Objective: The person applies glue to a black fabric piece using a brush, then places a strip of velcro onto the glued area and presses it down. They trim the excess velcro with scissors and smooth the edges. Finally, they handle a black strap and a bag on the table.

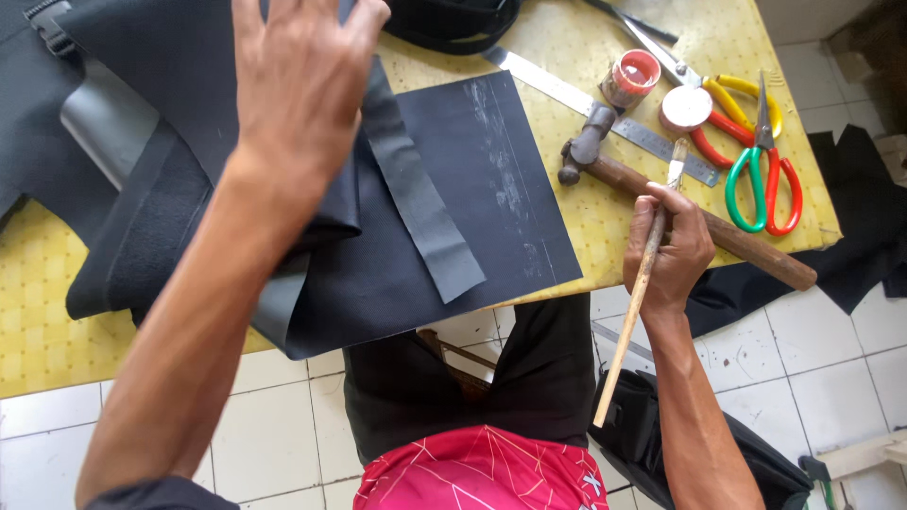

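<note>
Your left hand (302, 85) lay flat, fingers spread and clamped on nothing, pressing the folded black fabric (179, 66) in the upper left of the frame. Your right hand (673, 247), right of centre, had its fingers closed round a long wooden-handled brush (635, 295), bristle end up toward the hammer, handle trailing down past the counter (38, 312) edge.

The work piece, a dark sheet panel (482, 179), sat centre frame with a loose black strip (420, 203) lying diagonally across it, one end tucked under the fabric.

Judgement on the step: the brush looked dry and well apart from the small open glue pot (631, 76) at upper right. You would have done best to load it lightly, keep the left palm weighting the fabric so the strip stayed aligned, and stroke along the strip's length rather than across it. The pale smears already on the panel suggested keeping to one narrow band.

Count:
- hands: two
- brush: one
- hammer (661, 194): one, lying just above your right hand
- steel rule (605, 113): one, under the hammer head
- scissors: two pairs, one red-and-yellow (727, 109), one red-and-green (763, 179)
- glue pot: one, with one round lid (686, 107) beside it
- strip: one; panel: one
</note>
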